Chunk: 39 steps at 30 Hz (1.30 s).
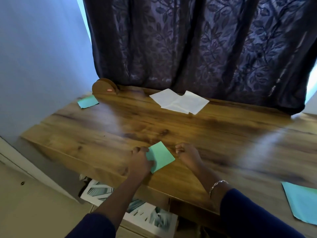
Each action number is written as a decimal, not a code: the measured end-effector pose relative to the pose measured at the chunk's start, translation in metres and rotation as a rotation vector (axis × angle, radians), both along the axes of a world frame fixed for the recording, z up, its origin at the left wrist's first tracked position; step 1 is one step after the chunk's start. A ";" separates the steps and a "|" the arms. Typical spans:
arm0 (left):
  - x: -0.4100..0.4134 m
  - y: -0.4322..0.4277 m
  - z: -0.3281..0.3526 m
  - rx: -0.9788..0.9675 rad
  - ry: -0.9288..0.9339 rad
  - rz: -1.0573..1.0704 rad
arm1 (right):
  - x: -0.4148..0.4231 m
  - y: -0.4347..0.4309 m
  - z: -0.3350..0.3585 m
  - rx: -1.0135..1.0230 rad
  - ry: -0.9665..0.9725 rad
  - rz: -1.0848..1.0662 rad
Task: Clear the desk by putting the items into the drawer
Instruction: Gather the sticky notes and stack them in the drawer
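Pinching with my left hand [139,162], I have thumb and fingers curled onto the near-left corner of the green card [162,156], close to the front edge of the desk [103,134]. My right hand [187,153] is a curled fist just beside it (holding nothing I can see). Open wood runs back to the white papers [180,102] by the curtain [188,48], with a second green card [87,101] at the far-left edge and a blue sheet [301,203] at the right.

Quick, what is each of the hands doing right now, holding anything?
Left hand: grips the green card by its left edge.
Right hand: fingers curled shut, holding nothing visible.
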State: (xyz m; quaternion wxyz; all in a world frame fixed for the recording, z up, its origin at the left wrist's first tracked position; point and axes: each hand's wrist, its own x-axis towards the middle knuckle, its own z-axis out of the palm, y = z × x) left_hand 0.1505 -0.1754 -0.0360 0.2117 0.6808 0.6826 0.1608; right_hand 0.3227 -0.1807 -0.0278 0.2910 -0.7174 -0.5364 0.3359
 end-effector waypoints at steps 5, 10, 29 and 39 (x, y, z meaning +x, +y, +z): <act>-0.002 0.004 -0.006 0.054 0.060 -0.102 | -0.014 0.015 0.004 -0.040 -0.002 -0.055; -0.001 0.009 -0.009 0.059 0.050 -0.128 | -0.020 0.019 0.008 -0.098 -0.009 -0.015; 0.121 -0.050 0.006 -0.092 -0.586 -0.098 | 0.109 -0.099 0.014 -0.092 0.195 -0.292; 0.211 -0.092 -0.002 -0.187 -0.353 -0.401 | 0.179 -0.168 0.003 -0.051 -0.321 -0.318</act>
